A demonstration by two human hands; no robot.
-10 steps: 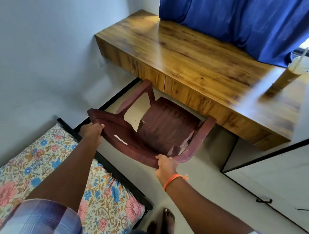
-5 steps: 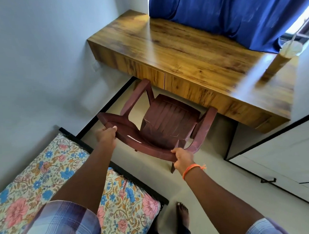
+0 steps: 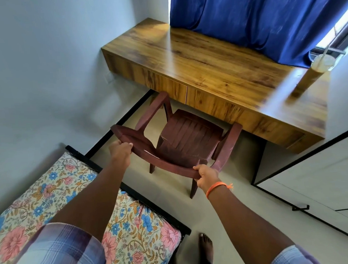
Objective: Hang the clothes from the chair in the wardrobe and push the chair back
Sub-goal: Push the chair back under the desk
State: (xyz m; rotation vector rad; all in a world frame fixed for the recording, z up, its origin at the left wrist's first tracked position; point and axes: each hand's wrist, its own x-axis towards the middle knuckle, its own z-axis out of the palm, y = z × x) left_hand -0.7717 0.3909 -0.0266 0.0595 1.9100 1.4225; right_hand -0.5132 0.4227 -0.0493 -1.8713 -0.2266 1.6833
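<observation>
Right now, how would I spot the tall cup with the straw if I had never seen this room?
Find the long wooden desk under the blue curtain. Follow its top to the right-hand end, by the bright window. The cup stands there alone, tan, with a clear domed lid and a straw, the only object on the desk.

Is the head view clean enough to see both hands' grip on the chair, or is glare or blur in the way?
Head view: left hand and right hand on the chair back look sharp; bright window glare streaks the desk; the cup smears.
</observation>
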